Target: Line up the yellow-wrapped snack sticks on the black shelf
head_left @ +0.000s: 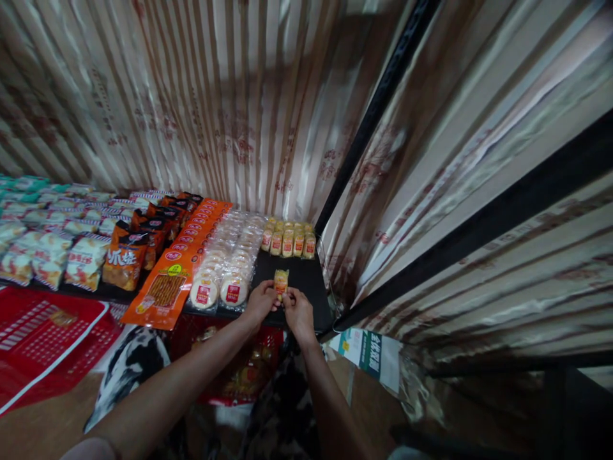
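My left hand [261, 301] and my right hand [297, 311] meet at the front of a black shelf [306, 284]. Both pinch the lower end of one small yellow snack packet [281, 281], which stands upright on the shelf. Behind it, a row of the same yellow packets [288, 241] lines the back of the shelf. Round white cakes in clear wrappers [225, 268] lie in rows just left of my left hand.
Orange flat snack packs [177, 275], dark orange bags [127, 259] and white and green bags [43, 246] fill the shelf to the left. A red basket [239, 370] with goods sits below. A red plastic crate [43, 338] lies at left. Striped foil curtains hang behind and right.
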Tool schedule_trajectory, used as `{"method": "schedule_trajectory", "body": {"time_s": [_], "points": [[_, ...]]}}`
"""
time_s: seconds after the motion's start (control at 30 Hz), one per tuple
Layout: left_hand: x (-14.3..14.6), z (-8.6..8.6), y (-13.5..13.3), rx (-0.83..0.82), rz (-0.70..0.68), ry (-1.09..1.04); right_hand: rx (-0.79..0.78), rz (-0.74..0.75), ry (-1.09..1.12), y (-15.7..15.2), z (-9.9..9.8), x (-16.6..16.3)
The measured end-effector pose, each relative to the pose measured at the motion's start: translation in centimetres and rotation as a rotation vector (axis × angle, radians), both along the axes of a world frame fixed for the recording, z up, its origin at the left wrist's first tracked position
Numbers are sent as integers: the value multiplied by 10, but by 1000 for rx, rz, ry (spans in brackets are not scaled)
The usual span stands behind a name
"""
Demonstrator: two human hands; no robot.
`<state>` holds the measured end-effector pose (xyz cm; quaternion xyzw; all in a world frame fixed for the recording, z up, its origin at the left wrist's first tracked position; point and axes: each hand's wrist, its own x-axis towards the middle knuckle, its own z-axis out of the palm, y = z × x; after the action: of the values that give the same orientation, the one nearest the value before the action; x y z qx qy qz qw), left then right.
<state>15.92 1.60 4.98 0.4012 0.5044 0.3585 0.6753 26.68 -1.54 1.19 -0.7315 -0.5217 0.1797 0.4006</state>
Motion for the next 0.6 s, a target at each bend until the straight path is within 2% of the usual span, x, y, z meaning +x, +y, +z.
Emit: {"method": "schedule_trajectory", "body": {"time_s": [0.2,0.6], "points": [[10,-12,8,107,32,70,29,-13,-10,25,-6,4],[16,-12,39,254,112,78,89,29,9,91,-16,-6]]}}
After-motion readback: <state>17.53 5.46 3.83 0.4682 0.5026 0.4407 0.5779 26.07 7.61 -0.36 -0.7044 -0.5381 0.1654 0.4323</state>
